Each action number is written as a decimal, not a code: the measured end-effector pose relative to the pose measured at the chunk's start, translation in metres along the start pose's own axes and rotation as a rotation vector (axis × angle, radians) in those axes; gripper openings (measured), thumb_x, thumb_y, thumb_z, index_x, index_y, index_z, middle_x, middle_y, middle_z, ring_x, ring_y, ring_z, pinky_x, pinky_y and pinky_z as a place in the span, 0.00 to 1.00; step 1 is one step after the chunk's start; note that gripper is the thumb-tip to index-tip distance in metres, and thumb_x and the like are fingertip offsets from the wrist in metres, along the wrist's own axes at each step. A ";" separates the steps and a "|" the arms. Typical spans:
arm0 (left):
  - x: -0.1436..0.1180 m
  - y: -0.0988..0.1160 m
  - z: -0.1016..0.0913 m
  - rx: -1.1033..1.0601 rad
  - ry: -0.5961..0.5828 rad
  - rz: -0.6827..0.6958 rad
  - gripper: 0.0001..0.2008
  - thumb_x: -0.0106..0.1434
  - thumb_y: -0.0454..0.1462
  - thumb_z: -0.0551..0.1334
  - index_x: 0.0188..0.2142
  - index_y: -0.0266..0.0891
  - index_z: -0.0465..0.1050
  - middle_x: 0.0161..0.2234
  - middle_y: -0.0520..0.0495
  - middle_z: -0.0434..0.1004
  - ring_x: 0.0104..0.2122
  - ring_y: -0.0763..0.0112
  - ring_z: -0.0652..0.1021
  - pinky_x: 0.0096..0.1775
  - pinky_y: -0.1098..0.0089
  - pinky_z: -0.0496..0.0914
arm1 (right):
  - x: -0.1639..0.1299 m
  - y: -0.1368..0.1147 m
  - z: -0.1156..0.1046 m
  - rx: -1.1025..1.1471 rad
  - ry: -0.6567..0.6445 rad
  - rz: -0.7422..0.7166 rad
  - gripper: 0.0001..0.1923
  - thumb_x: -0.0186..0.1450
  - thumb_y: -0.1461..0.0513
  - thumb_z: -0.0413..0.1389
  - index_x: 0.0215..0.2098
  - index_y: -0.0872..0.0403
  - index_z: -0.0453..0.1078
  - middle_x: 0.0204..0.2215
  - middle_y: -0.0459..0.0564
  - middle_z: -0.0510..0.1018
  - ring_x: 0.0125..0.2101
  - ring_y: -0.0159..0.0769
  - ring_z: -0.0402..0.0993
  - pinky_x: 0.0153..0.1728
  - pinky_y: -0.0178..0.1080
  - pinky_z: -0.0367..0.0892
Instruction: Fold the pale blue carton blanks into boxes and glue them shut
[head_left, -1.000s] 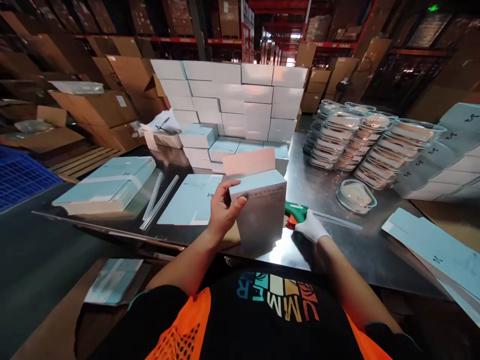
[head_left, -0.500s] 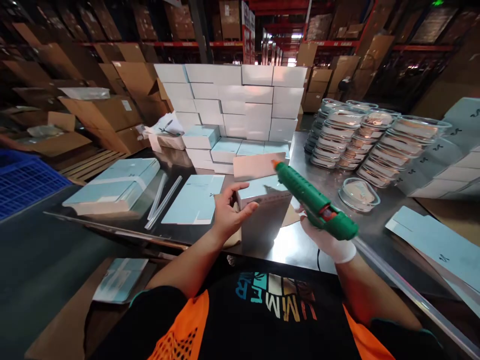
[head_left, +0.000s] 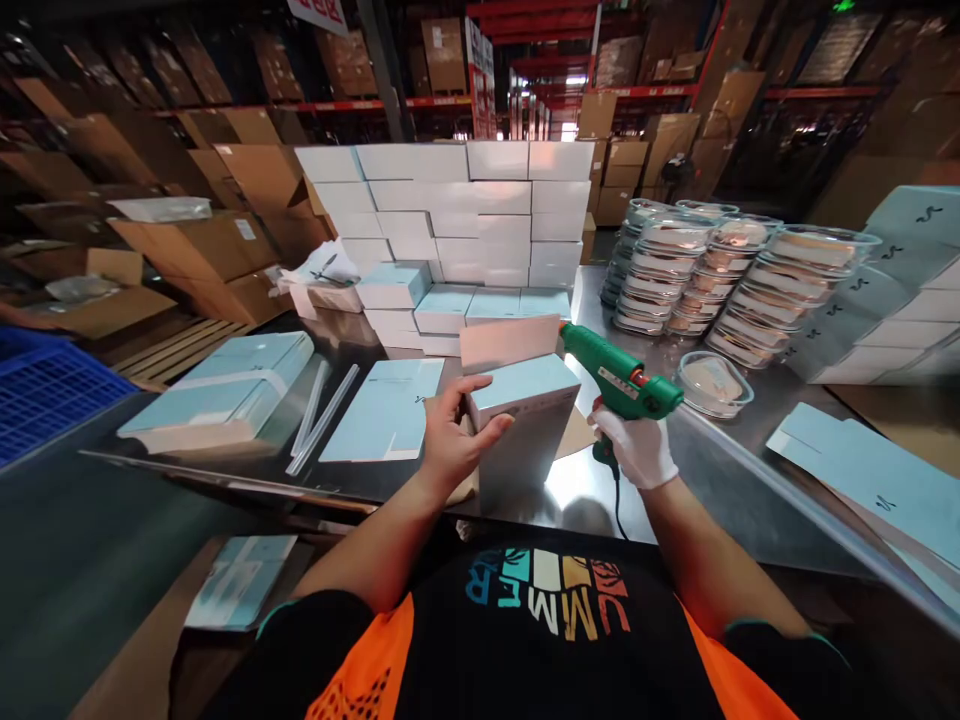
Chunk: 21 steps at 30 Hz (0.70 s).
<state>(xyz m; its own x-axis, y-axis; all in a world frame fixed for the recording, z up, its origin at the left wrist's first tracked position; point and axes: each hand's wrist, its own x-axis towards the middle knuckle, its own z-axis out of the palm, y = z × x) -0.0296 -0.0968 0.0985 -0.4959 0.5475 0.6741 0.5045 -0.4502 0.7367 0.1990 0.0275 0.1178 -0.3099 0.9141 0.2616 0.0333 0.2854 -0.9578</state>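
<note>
The left hand (head_left: 450, 432) is covering the near left edge of the pale blue box (head_left: 525, 425), and the box is hiding its own far flap's lower part. The glue gun's (head_left: 619, 380) handle is disappearing inside the gloved right hand (head_left: 636, 447). The flat blue sheets (head_left: 870, 478) are running off the picture's right edge, their printing too small to read.

The glue gun (head_left: 619, 381) was green with an orange trigger, held in a white-gloved right hand (head_left: 637, 448). The box (head_left: 523, 425) under the bare left hand (head_left: 450, 440) was pale blue on top with grey-white sides. The table (head_left: 720, 480) was bare silver steel.
</note>
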 end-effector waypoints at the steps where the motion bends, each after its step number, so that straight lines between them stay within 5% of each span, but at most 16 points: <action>1: 0.001 -0.001 0.000 -0.025 0.010 -0.025 0.29 0.58 0.56 0.80 0.52 0.43 0.82 0.47 0.43 0.84 0.45 0.58 0.83 0.48 0.63 0.77 | 0.004 0.009 0.000 0.079 -0.005 0.089 0.16 0.59 0.48 0.66 0.32 0.50 0.72 0.25 0.47 0.79 0.21 0.35 0.71 0.20 0.37 0.66; 4: 0.004 -0.005 0.000 -0.131 0.022 -0.096 0.31 0.56 0.57 0.80 0.51 0.42 0.81 0.44 0.44 0.84 0.40 0.61 0.83 0.43 0.65 0.76 | 0.014 0.037 0.003 0.274 -0.087 0.422 0.21 0.61 0.44 0.65 0.36 0.52 0.74 0.26 0.52 0.82 0.19 0.37 0.73 0.18 0.39 0.69; 6: 0.007 -0.007 0.001 -0.200 0.006 -0.129 0.32 0.57 0.58 0.80 0.51 0.41 0.81 0.41 0.45 0.84 0.39 0.61 0.83 0.42 0.65 0.77 | 0.019 0.056 0.003 0.184 -0.138 0.490 0.24 0.68 0.41 0.59 0.34 0.53 0.74 0.22 0.53 0.81 0.18 0.40 0.74 0.19 0.41 0.71; 10: 0.009 -0.012 0.000 -0.279 -0.012 -0.177 0.31 0.59 0.58 0.78 0.52 0.42 0.79 0.39 0.46 0.83 0.38 0.61 0.83 0.41 0.64 0.77 | 0.026 0.074 -0.008 -0.093 -0.026 0.257 0.24 0.70 0.45 0.61 0.23 0.50 0.71 0.17 0.49 0.75 0.24 0.41 0.76 0.31 0.43 0.75; 13: 0.007 -0.017 0.003 -0.290 -0.033 -0.192 0.32 0.58 0.59 0.78 0.53 0.42 0.80 0.40 0.45 0.83 0.38 0.62 0.82 0.41 0.65 0.76 | 0.029 0.057 -0.010 -0.092 0.065 0.145 0.19 0.64 0.45 0.67 0.30 0.50 0.76 0.28 0.49 0.83 0.39 0.44 0.83 0.45 0.42 0.77; 17: 0.001 -0.020 0.012 -0.259 -0.105 -0.147 0.33 0.57 0.62 0.77 0.51 0.42 0.81 0.43 0.43 0.84 0.40 0.60 0.82 0.42 0.64 0.75 | 0.028 0.007 0.008 0.129 -0.140 -0.058 0.32 0.69 0.38 0.60 0.59 0.49 0.77 0.50 0.53 0.87 0.53 0.48 0.83 0.54 0.48 0.78; 21: -0.001 -0.025 0.020 -0.176 -0.115 -0.030 0.31 0.60 0.64 0.74 0.47 0.42 0.80 0.49 0.40 0.82 0.51 0.53 0.83 0.51 0.58 0.76 | 0.023 -0.021 0.016 0.091 -0.299 -0.139 0.37 0.67 0.35 0.64 0.62 0.50 0.76 0.58 0.55 0.84 0.61 0.51 0.79 0.64 0.50 0.74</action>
<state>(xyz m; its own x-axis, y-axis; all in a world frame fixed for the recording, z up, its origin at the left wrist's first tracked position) -0.0278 -0.0724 0.0780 -0.4203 0.6348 0.6484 0.3540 -0.5433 0.7613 0.1764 0.0382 0.1418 -0.5706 0.7395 0.3571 -0.1095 0.3624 -0.9256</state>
